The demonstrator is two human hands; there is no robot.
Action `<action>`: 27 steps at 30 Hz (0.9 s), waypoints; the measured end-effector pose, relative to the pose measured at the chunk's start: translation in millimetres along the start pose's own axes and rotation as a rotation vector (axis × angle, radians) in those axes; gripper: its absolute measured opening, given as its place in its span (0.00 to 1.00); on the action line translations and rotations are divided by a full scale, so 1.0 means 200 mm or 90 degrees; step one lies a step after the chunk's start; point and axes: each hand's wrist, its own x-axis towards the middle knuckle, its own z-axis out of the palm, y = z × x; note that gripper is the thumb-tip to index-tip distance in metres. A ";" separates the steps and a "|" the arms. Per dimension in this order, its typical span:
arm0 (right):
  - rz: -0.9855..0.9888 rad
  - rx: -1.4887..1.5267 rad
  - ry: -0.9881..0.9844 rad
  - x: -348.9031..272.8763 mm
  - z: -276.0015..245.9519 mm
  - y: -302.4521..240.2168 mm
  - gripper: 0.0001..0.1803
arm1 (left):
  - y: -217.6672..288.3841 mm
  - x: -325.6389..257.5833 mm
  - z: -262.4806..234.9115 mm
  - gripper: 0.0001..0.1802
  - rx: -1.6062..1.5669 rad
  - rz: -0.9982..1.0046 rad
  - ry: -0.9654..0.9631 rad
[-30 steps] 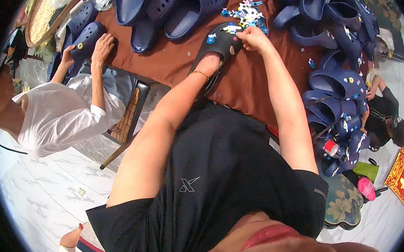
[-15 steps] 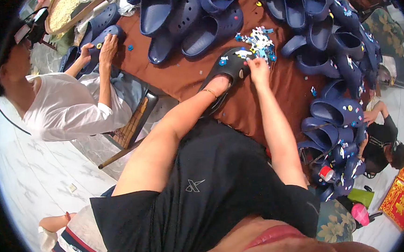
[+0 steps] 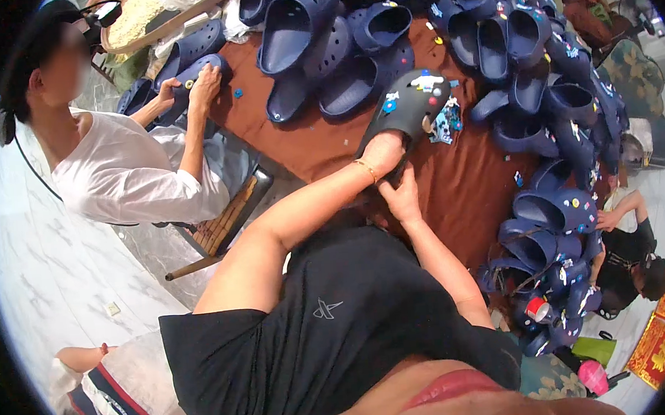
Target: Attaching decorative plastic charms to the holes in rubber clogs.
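Observation:
A black clog point(image 3: 409, 117) stands raised over the brown cloth, its toe pointing away from me. My left hand point(image 3: 385, 154) reaches into its opening; the fingers are hidden inside the shoe. Small charms sit on its upper: a blue flower, a white figure and round dots. At the heel end, my right hand point(image 3: 402, 197) grips the clog from the right, its fingertips partly hidden. Just beyond the clog's right side lies a pile of blue and white charms point(image 3: 445, 124), partly covered by the shoe.
Brown cloth point(image 3: 466, 190) spreads over the work surface. Plain navy clogs point(image 3: 293, 33) stand at the far side, and a heap of decorated navy clogs point(image 3: 552, 207) lines the right. A co-worker in a white shirt point(image 3: 133, 171) handles a navy clog at left; another person point(image 3: 628, 241) sits far right.
My right hand has left the clog's toe and charm pile and come back to the heel end. The clog is lifted higher, with its toe now covering part of the pile.

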 end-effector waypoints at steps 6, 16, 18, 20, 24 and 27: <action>-0.110 -0.026 -0.057 0.66 -0.06 -0.28 0.31 | 0.25 -0.11 -0.34 0.26 -0.201 0.240 0.229; -0.146 -0.109 0.047 1.11 -0.37 -0.52 0.28 | 0.16 -0.33 -0.23 0.26 -0.111 0.209 0.212; -0.217 -0.325 0.396 1.19 -0.56 -0.42 0.23 | 0.10 -0.36 -0.20 0.26 -0.129 0.167 0.163; -0.299 -0.459 0.603 1.28 -0.80 -0.36 0.24 | 0.05 -0.38 -0.17 0.25 -0.102 0.177 0.139; -0.011 -0.540 0.573 1.43 -1.15 -0.28 0.34 | -0.01 -0.38 -0.11 0.23 -0.119 0.149 0.054; 0.170 -0.559 0.403 1.59 -1.28 -0.16 0.38 | -0.02 -0.36 -0.07 0.20 -0.122 0.161 0.022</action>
